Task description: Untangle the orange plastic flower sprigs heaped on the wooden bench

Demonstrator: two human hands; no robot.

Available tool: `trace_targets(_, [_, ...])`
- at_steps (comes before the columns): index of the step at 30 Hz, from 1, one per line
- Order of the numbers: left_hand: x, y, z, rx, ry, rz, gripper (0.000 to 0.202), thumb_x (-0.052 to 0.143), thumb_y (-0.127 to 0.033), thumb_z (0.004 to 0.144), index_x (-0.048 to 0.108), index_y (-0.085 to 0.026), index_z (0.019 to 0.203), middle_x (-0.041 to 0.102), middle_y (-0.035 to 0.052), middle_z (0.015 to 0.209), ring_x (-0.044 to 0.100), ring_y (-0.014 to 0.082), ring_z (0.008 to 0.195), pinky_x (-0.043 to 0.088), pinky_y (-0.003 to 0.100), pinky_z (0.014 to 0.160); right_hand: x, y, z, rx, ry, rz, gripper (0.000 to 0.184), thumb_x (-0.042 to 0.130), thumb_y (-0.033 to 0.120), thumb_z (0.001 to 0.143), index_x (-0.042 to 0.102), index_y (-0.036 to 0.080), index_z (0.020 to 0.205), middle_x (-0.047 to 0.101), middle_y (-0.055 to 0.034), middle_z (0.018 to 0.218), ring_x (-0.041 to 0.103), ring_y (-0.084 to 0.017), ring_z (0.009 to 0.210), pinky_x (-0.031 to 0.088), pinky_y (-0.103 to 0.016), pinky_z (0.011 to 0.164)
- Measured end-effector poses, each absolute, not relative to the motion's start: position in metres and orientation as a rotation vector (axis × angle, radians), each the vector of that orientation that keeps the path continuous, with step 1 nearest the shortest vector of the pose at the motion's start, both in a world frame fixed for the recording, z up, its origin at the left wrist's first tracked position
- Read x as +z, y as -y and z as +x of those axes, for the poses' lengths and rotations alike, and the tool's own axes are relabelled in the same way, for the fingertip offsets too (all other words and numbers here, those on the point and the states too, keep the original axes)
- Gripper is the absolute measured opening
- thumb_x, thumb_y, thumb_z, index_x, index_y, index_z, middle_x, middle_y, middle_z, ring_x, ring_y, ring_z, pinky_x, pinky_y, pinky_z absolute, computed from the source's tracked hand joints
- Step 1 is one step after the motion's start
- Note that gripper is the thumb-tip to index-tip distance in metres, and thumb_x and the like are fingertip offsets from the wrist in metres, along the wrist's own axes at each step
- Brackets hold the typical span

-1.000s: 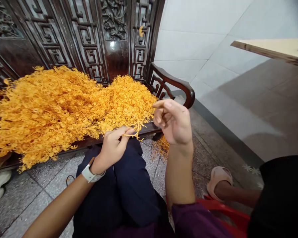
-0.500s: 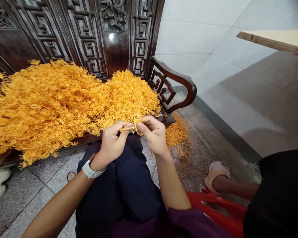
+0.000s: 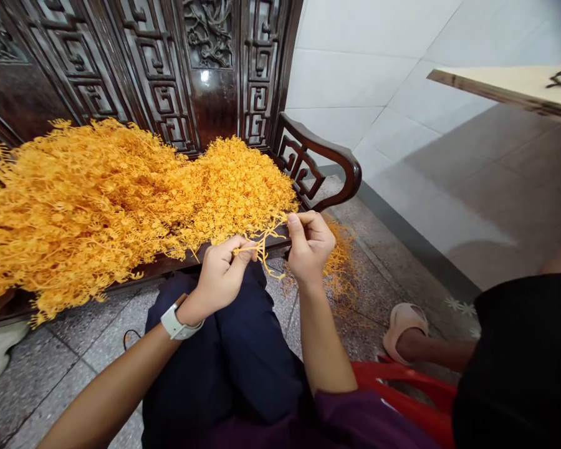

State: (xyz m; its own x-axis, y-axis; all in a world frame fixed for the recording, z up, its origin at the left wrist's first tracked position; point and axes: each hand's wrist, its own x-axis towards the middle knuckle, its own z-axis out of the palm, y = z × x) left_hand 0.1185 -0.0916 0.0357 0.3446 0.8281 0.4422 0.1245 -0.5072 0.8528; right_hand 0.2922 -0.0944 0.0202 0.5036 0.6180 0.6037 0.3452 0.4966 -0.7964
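Note:
Between thumb and fingers, my left hand [image 3: 221, 275] pinches the stem of a small, branching yellow-orange plastic sprig [image 3: 262, 247]. Its thin forks spread to the right over my knees. My right hand [image 3: 310, 247] is closed in a pinch at the tip of the upper branch; exactly what sits between those fingertips is too small to make out fully. Just beyond both hands, a large heap of similar yellow-orange plastic sprigs [image 3: 98, 193] covers the bench seat.
The dark carved wooden bench [image 3: 217, 103] has a curved armrest [image 3: 350, 171] to the right. Loose orange pieces [image 3: 340, 259] lie on the floor below it. Another person's foot in a pale clog [image 3: 406, 330] and a red stool [image 3: 402, 380] are at right. A board [image 3: 505, 87] juts in above.
My right hand has moved right, away from my left, and the sprig's branches now show spread between them. My left hand keeps its pinch. The view has shifted slightly.

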Motion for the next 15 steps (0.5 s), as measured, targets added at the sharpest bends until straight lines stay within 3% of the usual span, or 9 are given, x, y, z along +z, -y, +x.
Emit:
trace_targets(4, [0.031, 0.097, 0.108, 1.245, -0.775, 1.855, 0.042, 0.056, -0.046, 0.104, 0.063, -0.018, 0.073, 0.053, -0.0004, 0.059, 0.045, 0.0124, 0.05, 0.033, 0.027, 0.051, 0.006, 0.072, 0.326, 0.139, 0.859, -1.159, 0.029, 0.068, 0.038, 0.095, 0.058, 0.021, 0.074, 0.051, 0.0035, 0.066, 0.046, -0.012, 0.061, 0.038, -0.027, 0.06])
trace_targets(7, [0.024, 0.099, 0.095, 1.246, -0.819, 1.755, 0.041, 0.059, -0.046, 0.103, 0.062, -0.019, 0.072, 0.047, -0.0013, 0.058, 0.039, 0.012, 0.05, 0.029, 0.028, 0.049, -0.001, 0.072, 0.367, 0.272, 0.72, -1.13, 0.035, 0.074, 0.045, 0.089, 0.055, 0.021, 0.072, 0.046, 0.0069, 0.059, 0.041, -0.01, 0.052, 0.035, -0.025, 0.054])
trace_targets(10, [0.019, 0.094, 0.088, 1.243, -0.86, 1.58, 0.039, 0.063, -0.048, 0.1, 0.064, -0.018, 0.076, 0.045, -0.0014, 0.061, 0.037, 0.0117, 0.052, 0.027, 0.026, 0.049, 0.012, 0.103, 0.387, 0.614, 1.168, -1.004, 0.03, 0.076, 0.044, 0.09, 0.065, 0.021, 0.073, 0.059, 0.001, 0.064, 0.056, -0.014, 0.061, 0.046, -0.028, 0.062])
trace_targets(13, [0.014, 0.085, 0.088, 1.26, -0.877, 1.377, 0.032, 0.067, -0.046, 0.098, 0.066, -0.018, 0.082, 0.04, -0.0039, 0.06, 0.031, 0.0104, 0.051, 0.025, 0.024, 0.048, 0.041, 0.139, 0.377, 0.829, 1.885, -0.336, 0.024, 0.079, 0.038, 0.089, 0.073, 0.026, 0.069, 0.071, -0.003, 0.072, 0.067, -0.014, 0.066, 0.054, -0.026, 0.067])
trace_targets(15, [0.01, 0.081, 0.089, 1.246, -0.896, 1.274, 0.027, 0.067, -0.044, 0.098, 0.066, -0.019, 0.087, 0.036, -0.0056, 0.058, 0.028, 0.0101, 0.05, 0.023, 0.023, 0.046, 0.064, 0.145, 0.362, 0.704, 2.222, 0.354, 0.02, 0.088, 0.038, 0.08, 0.075, 0.032, 0.066, 0.074, -0.0006, 0.078, 0.073, -0.012, 0.076, 0.056, -0.019, 0.07])
